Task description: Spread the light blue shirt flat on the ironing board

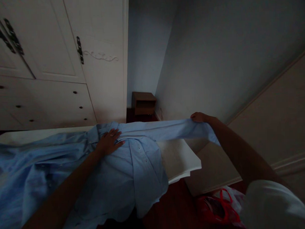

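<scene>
The left grip (109,141) lies flat with fingers spread, its palm pressing the blue shirt (134,168) near the collar end; the right grip (199,117) is closed in a pinch on the far end of the sleeve (163,129), which runs taut and nearly level between the two. The shirt lies with its button strip showing, spread over the white surface (179,157) below and nearer than the left grip; its lower part hangs over the near edge.

Judged from this, the work is drawing the sleeve straight; it should go best if the left grip bears down as an anchor while the right pulls evenly along the sleeve's own line, low and without twist, so the body of the shirt is not dragged off the surface.

The surface's corner sits below the sleeve, between the grips and nearer the right one; past it the right grip hangs over open air, with a pale board (214,169) and dark floor (175,207) beneath; a red bag (216,209) lies well below it. The wall (228,58) stands close behind the right grip, so outward room looks short; a wardrobe (65,47) stands well beyond the left grip; toward the person the way is open.
</scene>
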